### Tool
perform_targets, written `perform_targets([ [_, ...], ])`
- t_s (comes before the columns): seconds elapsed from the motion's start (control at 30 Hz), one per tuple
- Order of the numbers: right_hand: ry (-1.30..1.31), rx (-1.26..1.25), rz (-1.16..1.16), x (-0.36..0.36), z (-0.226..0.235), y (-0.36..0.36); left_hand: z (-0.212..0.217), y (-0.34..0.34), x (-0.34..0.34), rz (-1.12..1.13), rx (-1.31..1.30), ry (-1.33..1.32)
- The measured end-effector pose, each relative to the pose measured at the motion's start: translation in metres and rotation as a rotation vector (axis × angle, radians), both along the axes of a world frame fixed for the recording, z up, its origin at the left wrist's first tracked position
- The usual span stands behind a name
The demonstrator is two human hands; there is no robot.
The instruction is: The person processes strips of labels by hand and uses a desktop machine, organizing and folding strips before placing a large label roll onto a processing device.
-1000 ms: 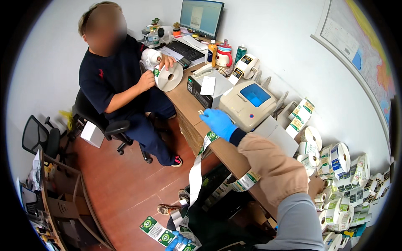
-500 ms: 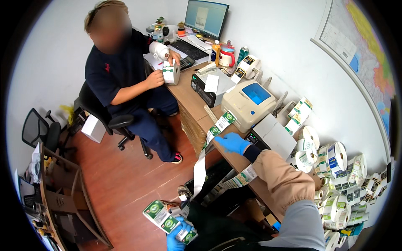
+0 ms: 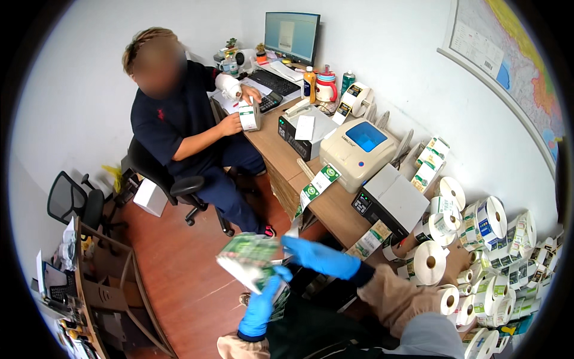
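Note:
My left hand [image 3: 259, 312], in a blue glove, grips a folded stack of green-and-white labels [image 3: 244, 263] low over the floor. Motion blurs the stack. From the beige label printer [image 3: 359, 149] a strip of the same labels [image 3: 317, 186] hangs over the desk edge. It runs down to the fingertips of my right hand [image 3: 323, 258], also blue-gloved, whose fingers are pressed together at the strip, close beside the stack. Across the desk corner a seated person holds a label roll [image 3: 249, 115] on the desktop with both hands.
A grey-and-black box device [image 3: 391, 197] stands beside the printer, with another label strip [image 3: 369, 239] hanging below it. Many label rolls [image 3: 429, 263] crowd the right side. A monitor [image 3: 292, 37] and bottles [image 3: 308, 84] stand farther back. A wooden shelf [image 3: 89, 287] is at left.
My right hand has moved down and left from the printer's edge to the stack, and its fingers have come together. My left hand has risen slightly with the stack. The view has shifted.

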State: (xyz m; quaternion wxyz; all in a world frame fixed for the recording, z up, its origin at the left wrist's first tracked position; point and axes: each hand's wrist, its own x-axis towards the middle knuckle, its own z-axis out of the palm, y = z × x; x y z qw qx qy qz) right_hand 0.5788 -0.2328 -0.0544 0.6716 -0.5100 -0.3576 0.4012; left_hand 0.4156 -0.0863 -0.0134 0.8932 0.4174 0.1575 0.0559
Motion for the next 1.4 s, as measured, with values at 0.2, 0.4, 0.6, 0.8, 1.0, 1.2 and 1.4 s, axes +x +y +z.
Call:
perform_targets([
  [0.2, 0.727, 0.508, -0.046, -0.051, 0.019, -0.049, -0.046, -0.005, 0.046, -0.705, 0.928, -0.275],
  [0.4, 2.209, 1.214, 0.532, -0.041, -0.020, -0.078, -0.038, -0.033, 0.087, -1.116, 0.426, -0.309],
  [0.6, 2.275, 1.301, 0.606, -0.038, -0.023, -0.095, -0.078, 0.006, 0.158, -1.437, 0.371, -0.134],
  [0.8, 2.337, 1.371, 0.670, -0.050, -0.016, -0.111, -0.111, 0.020, 0.316, -0.240, 0.991, -0.193],
  [1.0, 2.306, 1.430, 0.711, -0.061, -0.021, -0.112, -0.154, 0.004, 0.373, -0.133, 1.028, 0.103],
  [1.2, 2.272, 1.453, 0.806, -0.056, -0.023, -0.111, -0.010, -0.060, 0.357, -0.100, 1.449, -0.335],
  [1.4, 2.448, 1.348, 0.744, -0.054, -0.018, -0.115, 0.072, -0.059, 0.311, -0.115, 1.378, -0.490],
])
